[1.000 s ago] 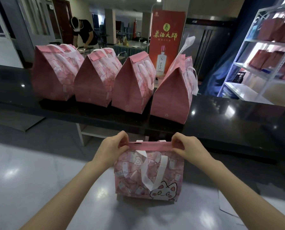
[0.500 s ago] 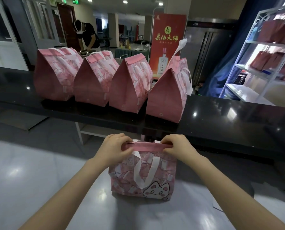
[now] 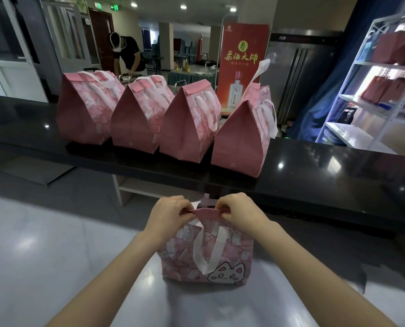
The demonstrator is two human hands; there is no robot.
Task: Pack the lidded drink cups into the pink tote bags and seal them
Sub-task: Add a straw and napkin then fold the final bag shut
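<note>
At six o'clock, close under you, the pink tote bag [image 3: 234,253] stands upright on the pale surface [image 3: 43,244], with its cat print facing you. Its folded top edge [image 3: 207,212] runs from nine o'clock to three o'clock, and the coming move turns on that line. Your left grip [image 3: 170,213] has the nine o'clock end and your right grip [image 3: 239,212] the three o'clock end. Only a short stretch of pink strip shows between them. Neither is nearer, since both are already on it.

Each grip is curled tight, with fingers and thumb pinching the fold and nothing spread. The white handle [image 3: 198,249] hangs in a loop down the near face, below the fold and apart from your fingers. A scrap of white pokes up behind the left grip; what it is you cannot tell. No cup shows, because the gathered top hides whatever is inside.

You look to be at the sealing step for this bag. It calls for pressing along the strip from nine to three so the fold closes evenly, with no handle trapped under it.

At twelve o'clock a row of four bags [image 3: 137,123] stands on the black surface [image 3: 314,178]. Three have their flaps folded over, and the one toward one o'clock has a handle standing up.
</note>
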